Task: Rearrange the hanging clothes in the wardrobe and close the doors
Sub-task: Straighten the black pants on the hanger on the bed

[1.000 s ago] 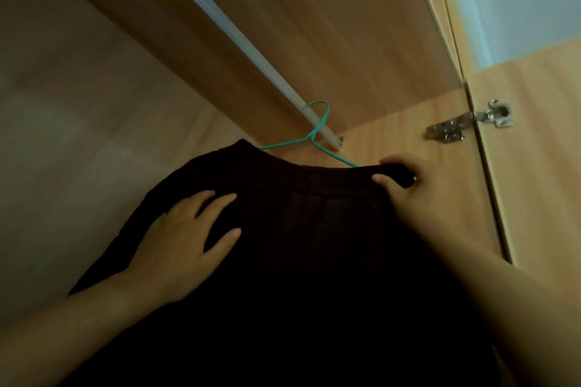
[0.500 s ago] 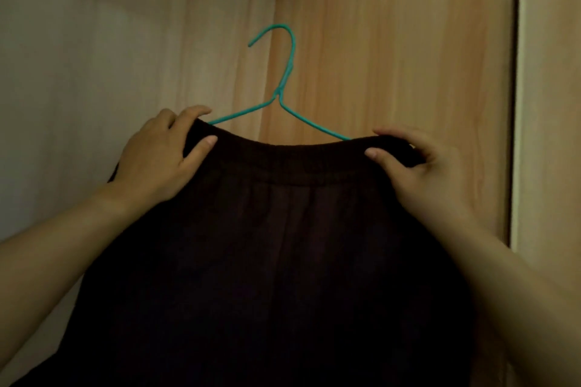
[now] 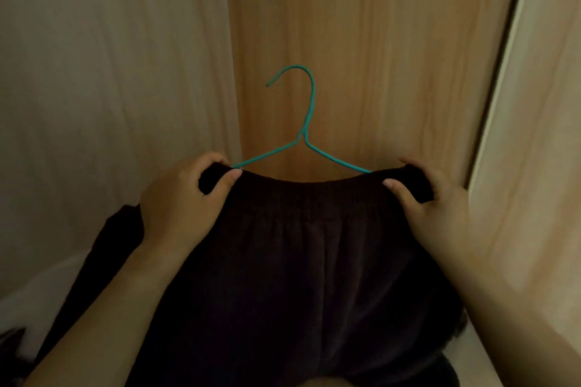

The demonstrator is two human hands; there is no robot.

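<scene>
A dark garment with a gathered waistband hangs on a teal wire hanger inside the wardrobe. The hanger's hook is free in the air; no rail shows in this view. My left hand grips the left end of the waistband, thumb over the front. My right hand grips the right end the same way. Between my hands the garment is spread flat, and its lower part falls out of view at the bottom.
The wardrobe's pale back panel fills the left, and its wooden side wall stands straight ahead. A light door edge runs down the right. More dark cloth lies low at the left.
The hanger has come off the rail and moved down with the garment. My left hand shifted from the cloth's flat front to gripping the waistband's left end. The view tilted down.
</scene>
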